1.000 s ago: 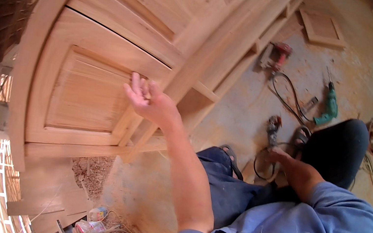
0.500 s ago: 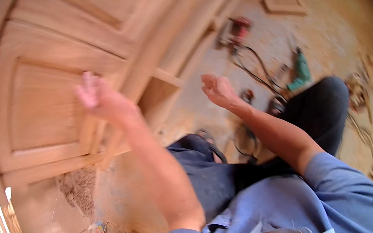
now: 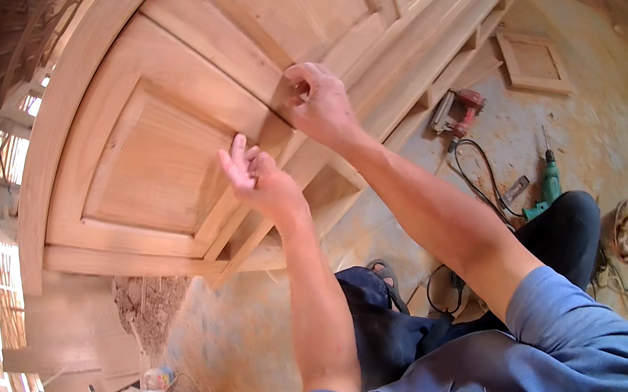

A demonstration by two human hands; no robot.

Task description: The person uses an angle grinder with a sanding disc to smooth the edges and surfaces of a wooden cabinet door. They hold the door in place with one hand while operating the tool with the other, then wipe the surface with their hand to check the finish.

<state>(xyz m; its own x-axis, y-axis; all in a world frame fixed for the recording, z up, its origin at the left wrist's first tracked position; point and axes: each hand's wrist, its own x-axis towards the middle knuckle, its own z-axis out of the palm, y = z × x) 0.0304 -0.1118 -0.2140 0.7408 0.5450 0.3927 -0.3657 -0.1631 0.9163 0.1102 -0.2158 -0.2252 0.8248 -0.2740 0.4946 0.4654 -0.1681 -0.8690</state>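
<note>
Bare wooden panelled doors sit in a large cabinet frame on my left. My right hand (image 3: 319, 103) is at the upper corner of the lower cabinet door (image 3: 160, 161), close to the seam with the upper cabinet door (image 3: 301, 5). Its fingers are curled into a pinch; anything between them is too small or hidden to make out. Just below it, my left hand (image 3: 260, 178) is beside the lower door's side edge. Its index finger is stretched out and the others are loosely bent, with nothing visible in them.
On the dusty floor lie a red nail gun (image 3: 463, 113) with a hose, a green power drill (image 3: 550, 183) and a loose panelled frame (image 3: 534, 64). A round container (image 3: 627, 230) and cables are farther right. Open shelf compartments (image 3: 327, 190) run along the cabinet.
My right hand has moved left from above the floor to the door's corner. My left hand stays near the door's edge. The view has swung left.
</note>
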